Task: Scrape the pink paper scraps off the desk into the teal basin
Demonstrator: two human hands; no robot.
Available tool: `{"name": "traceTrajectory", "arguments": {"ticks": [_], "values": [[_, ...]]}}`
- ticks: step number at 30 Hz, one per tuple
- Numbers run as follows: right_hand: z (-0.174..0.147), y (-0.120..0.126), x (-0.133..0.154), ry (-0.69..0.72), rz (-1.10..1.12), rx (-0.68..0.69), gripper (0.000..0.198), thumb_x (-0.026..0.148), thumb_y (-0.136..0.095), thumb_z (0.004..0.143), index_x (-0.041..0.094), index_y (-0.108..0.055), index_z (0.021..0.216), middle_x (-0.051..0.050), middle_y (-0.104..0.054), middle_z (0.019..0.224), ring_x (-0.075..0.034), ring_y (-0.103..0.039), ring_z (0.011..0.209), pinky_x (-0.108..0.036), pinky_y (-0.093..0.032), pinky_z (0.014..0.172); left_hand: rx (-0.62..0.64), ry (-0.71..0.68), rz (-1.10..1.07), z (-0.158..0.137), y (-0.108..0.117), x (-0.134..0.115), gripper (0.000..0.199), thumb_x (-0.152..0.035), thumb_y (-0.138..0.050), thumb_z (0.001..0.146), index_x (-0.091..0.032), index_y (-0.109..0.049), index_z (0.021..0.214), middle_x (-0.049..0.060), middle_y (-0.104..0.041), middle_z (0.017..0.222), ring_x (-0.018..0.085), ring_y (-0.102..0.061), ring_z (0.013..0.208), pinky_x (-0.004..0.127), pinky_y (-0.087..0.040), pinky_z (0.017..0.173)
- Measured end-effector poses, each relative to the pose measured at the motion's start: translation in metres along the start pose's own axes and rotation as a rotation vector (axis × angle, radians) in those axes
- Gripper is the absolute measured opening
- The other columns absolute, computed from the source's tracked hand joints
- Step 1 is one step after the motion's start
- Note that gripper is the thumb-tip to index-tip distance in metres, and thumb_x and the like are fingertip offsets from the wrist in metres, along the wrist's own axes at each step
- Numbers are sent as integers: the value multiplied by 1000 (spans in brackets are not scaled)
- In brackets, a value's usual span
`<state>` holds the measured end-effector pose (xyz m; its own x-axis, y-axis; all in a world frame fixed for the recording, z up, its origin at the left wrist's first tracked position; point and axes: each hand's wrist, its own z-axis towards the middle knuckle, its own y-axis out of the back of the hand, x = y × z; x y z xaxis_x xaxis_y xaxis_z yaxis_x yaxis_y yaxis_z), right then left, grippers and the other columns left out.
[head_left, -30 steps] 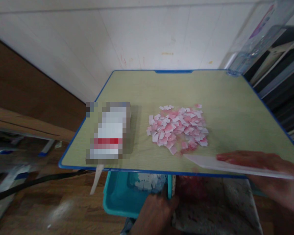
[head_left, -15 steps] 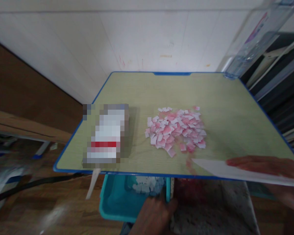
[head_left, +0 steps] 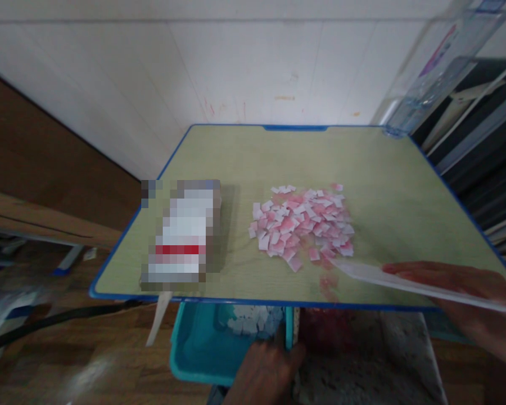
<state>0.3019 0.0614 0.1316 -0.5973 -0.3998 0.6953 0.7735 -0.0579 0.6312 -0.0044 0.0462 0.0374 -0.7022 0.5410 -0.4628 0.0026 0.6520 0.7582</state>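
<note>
My right hand (head_left: 455,284) is closed on a long, flat white piece (head_left: 362,273), paper or thin plastic, tilted on its edge above the table's near right side. Its pointed left tip lies just below a pile of small pink-and-white paper squares (head_left: 303,219), by a wet pink smear (head_left: 329,284). Below the table edge, my left hand (head_left: 270,365) grips the right rim of a teal basin (head_left: 185,360), fingers on the inner side and thumb outside. White paper pieces (head_left: 255,319) lie in that basin. The fingertips of my left hand are partly dark and hidden.
A blue-edged folding table (head_left: 354,152) stands against a white wall. On its left lies a blurred-out white box (head_left: 185,225) with a red band; a white strip (head_left: 159,318) hangs beneath. A clear plastic bottle (head_left: 430,84) stands at the back right. Below is a stained grey surface (head_left: 375,354).
My right hand has raised and tilted the white piece, its tip moving up toward the paper pile. My left hand stays on the basin rim.
</note>
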Motion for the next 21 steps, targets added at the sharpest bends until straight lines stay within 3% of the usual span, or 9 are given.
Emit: {"name": "traceTrajectory", "arguments": {"ticks": [4, 8, 13, 18, 21], "values": [[7, -1, 4, 66, -54, 16, 28, 44, -49, 82, 31, -68, 98, -4, -74, 90, -23, -70, 79, -27, -58, 64, 22, 0, 25, 1, -3, 1, 40, -43, -67, 70, -22, -56, 102, 11, -67, 91, 31, -65, 75, 42, -53, 60], [3, -4, 1, 64, -70, -28, 28, 39, -46, 85, 31, -66, 103, -4, -73, 97, -23, -68, 88, -30, -57, 72, 14, -3, 45, 3, -4, 2, 41, -47, -67, 69, -21, -57, 99, 11, -67, 89, 32, -64, 74, 42, -54, 59], [-5, -3, -1, 47, -111, 29, 29, 41, -50, 83, 32, -64, 106, -3, -73, 98, -22, -69, 86, -27, -57, 70, 70, 13, 59, 4, -2, 1, 26, -35, -58, 80, -20, -57, 102, 11, -68, 85, 30, -65, 71, 43, -54, 58], [-3, -1, 5, 51, -125, 2, 29, 42, -46, 84, 33, -63, 105, -3, -72, 100, -21, -68, 90, -27, -57, 72, 20, -3, 52, 2, -5, 2, 45, -47, -70, 66, -22, -57, 101, 11, -67, 90, 32, -65, 72, 42, -54, 57], [0, -2, 6, 69, -141, 42, 28, 37, -46, 85, 31, -63, 107, -4, -72, 99, -20, -67, 91, -25, -56, 75, 30, 0, 45, 2, -8, 4, 49, -49, -69, 67, -23, -56, 106, 10, -68, 85, 30, -65, 71, 40, -54, 59]]}}
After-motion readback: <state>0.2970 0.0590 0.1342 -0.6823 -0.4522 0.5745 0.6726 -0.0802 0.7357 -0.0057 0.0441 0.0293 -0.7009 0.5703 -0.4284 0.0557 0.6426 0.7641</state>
